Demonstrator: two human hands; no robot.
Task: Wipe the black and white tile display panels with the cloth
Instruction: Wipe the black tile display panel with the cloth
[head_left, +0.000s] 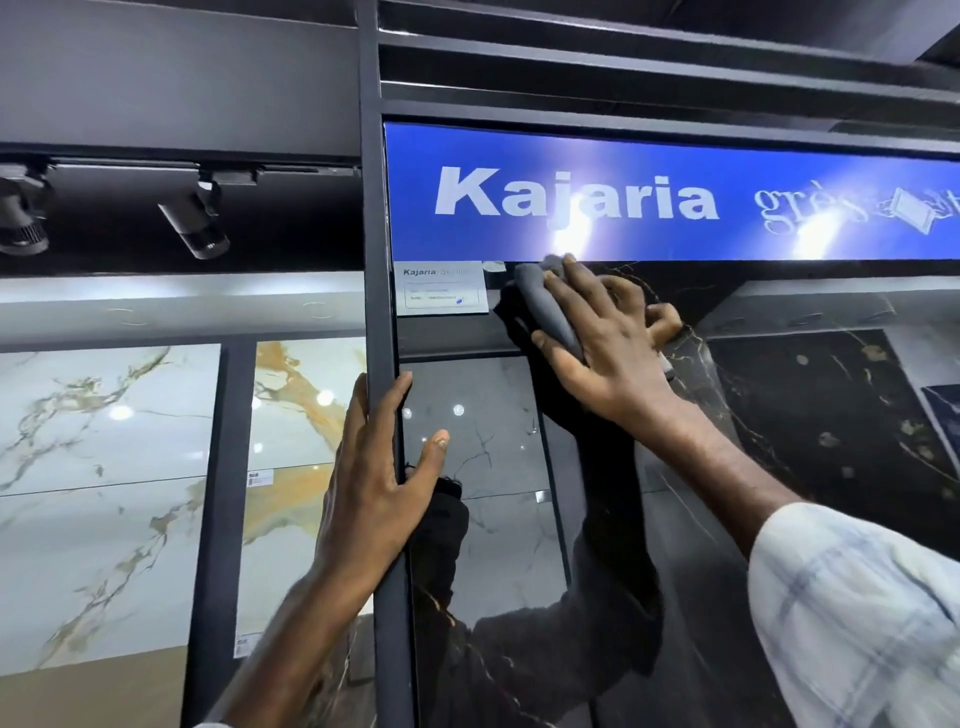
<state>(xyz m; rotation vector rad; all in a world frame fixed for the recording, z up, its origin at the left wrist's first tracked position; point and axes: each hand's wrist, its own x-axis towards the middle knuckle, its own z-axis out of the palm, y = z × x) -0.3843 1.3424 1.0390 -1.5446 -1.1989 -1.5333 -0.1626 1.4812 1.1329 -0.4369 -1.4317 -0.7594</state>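
A glossy black marble tile panel (779, 415) with gold veins fills the right half of the view. My right hand (608, 343) presses a grey cloth (550, 306) flat against the panel's top, just under the blue sign, with the fingers spread over the cloth. My left hand (374, 467) grips the dark vertical frame post (382, 260) at the panel's left edge, fingers on the left side and thumb on the black tile. The black surface mirrors both arms. White marble panels (104, 467) hang further left.
A blue Kajaria sign (675, 197) runs above the black panel. A small white label (441, 288) sits at the panel's top left, close to the cloth. Track spotlights (195, 218) hang at the upper left. A second white panel with orange veins (301, 441) stands beside the post.
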